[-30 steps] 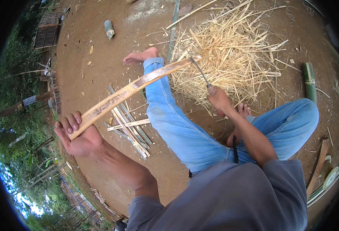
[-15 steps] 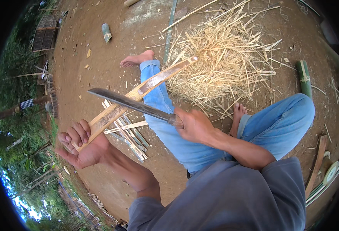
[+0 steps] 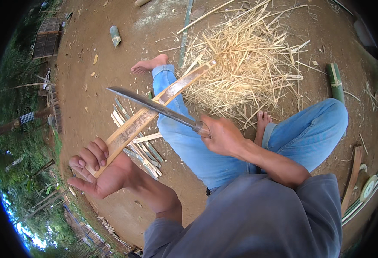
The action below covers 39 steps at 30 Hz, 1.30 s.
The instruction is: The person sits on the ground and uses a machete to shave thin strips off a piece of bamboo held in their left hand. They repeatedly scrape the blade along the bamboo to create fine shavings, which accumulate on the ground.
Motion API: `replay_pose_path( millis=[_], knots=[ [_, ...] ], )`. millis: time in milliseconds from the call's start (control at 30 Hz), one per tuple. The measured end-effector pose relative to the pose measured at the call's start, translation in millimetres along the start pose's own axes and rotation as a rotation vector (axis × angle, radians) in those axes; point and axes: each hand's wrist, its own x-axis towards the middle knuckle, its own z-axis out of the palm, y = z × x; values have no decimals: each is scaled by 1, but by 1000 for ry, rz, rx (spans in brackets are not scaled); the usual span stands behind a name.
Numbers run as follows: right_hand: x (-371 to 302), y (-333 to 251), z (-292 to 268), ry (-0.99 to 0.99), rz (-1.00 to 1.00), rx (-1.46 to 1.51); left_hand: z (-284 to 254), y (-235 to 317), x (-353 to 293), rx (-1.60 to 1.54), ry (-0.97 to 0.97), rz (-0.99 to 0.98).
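My left hand (image 3: 101, 167) is closed around the near end of a split bamboo strip (image 3: 133, 127), which slants up and to the right across my outstretched leg. The strip's pale inner face and a node near its middle show. In my right hand (image 3: 223, 133) is the short wooden handle of a long dark machete (image 3: 150, 104). Its blade crosses over the strip near the node, with the tip pointing to the upper left. Whether the edge touches the bamboo I cannot tell.
A big heap of bamboo shavings (image 3: 236, 64) lies beyond my legs. Several split strips (image 3: 144, 152) rest on the dirt under the held piece. Green bamboo sections stand or lie at the right (image 3: 336, 81) and far left (image 3: 115, 36). A wooden piece (image 3: 351, 180) lies at lower right.
The bamboo strip has rolled so more of its pale inner face shows. The machete has shifted slightly right along it, toward the node, and my left hand has moved slightly right.
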Motion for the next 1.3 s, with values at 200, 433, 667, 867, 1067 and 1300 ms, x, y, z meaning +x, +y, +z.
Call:
replay_pose_path(
  millis=[200, 433, 667, 867, 1067, 1300],
  knots=[
    [9, 19, -16, 11, 55, 9, 8, 3, -9, -11, -24, 0],
    [9, 39, -23, -17, 200, -21, 14, 4, -15, 22, -15, 1],
    [-12, 38, -13, 23, -3, 22, 13, 5, -16, -21, -57, -7],
    [-11, 20, -5, 11, -32, -44, -4, 5, -14, -57, -53, -50],
    [-4, 60, -30, -48, 354, 42, 3, 6, -29, -50, -70, -6],
    [4, 67, -11, 20, 347, 94, 1, 10, -31, -50, -98, -22]
  ],
)
